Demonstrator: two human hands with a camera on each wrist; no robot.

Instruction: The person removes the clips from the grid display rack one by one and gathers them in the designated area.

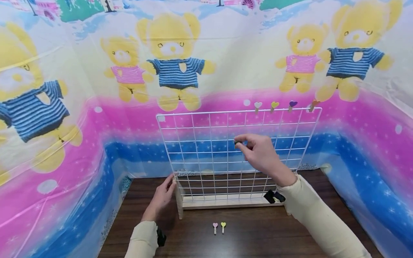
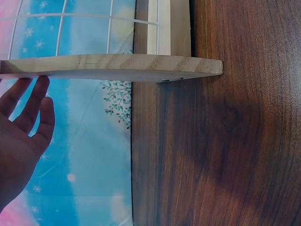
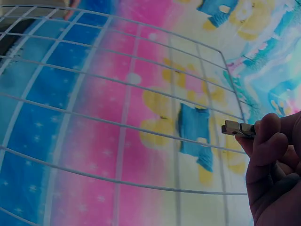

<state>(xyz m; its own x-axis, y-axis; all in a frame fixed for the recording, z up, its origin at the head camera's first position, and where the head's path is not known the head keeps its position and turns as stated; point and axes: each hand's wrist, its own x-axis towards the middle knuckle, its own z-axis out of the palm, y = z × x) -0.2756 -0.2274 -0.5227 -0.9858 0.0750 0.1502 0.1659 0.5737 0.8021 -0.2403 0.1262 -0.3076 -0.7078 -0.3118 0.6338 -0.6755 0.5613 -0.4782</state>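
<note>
My right hand (image 1: 259, 152) is raised in front of a white wire grid (image 1: 227, 143). Between thumb and fingertips it pinches a small wooden clothespin (image 3: 233, 127), whose dark end is mostly covered by the fingers. The clothespin is apart from the wires. At the left end of the grid's wooden stand (image 2: 113, 66), my left hand (image 1: 162, 197) touches the outer face of the side panel with extended fingertips; its thumb is hidden in the left wrist view. Clipped along the grid's top right are heart clothespins: white (image 1: 257, 106), yellow (image 1: 274, 105), purple (image 1: 292, 104) and orange (image 1: 314, 104).
Two more heart clothespins, one pink (image 1: 215, 228) and one yellow (image 1: 223, 227), lie on the dark wooden table (image 1: 193, 240) before the stand. A cloth printed with teddy bears (image 1: 180, 71) hangs behind and along both sides.
</note>
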